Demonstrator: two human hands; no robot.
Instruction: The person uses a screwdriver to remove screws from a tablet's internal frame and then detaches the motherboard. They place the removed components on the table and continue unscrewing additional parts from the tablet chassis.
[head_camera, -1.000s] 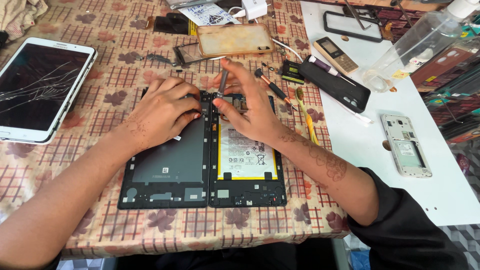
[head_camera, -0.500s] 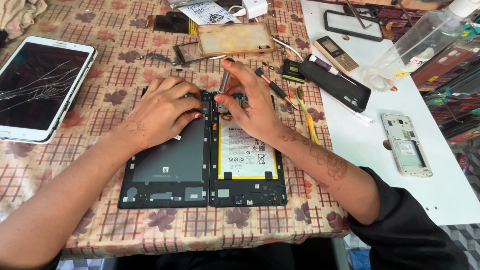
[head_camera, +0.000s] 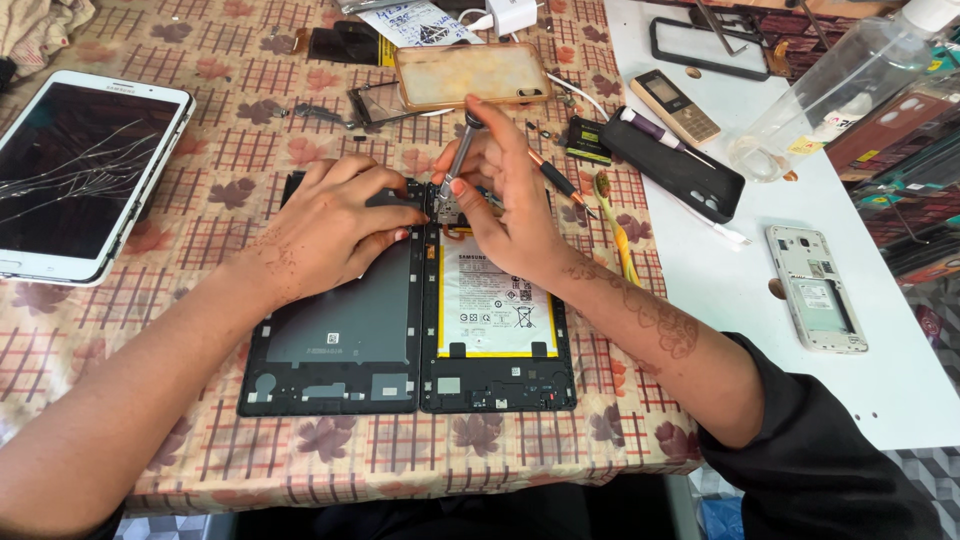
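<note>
My right hand (head_camera: 505, 195) gripped a screwdriver (head_camera: 458, 160) upright over the opened tablet's (head_camera: 495, 375) top edge; my left hand (head_camera: 335, 220) pressed flat beside it, holding nothing.

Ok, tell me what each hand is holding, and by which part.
The right hand grips a screwdriver by its upper shaft. The left hand holds nothing; it presses flat on the opened tablet.

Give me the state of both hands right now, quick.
Left hand: fingers curled, pressing down on the opened tablet near its top edge, gripping nothing.
Right hand: closed on a screwdriver, tip down on the tablet.
</note>
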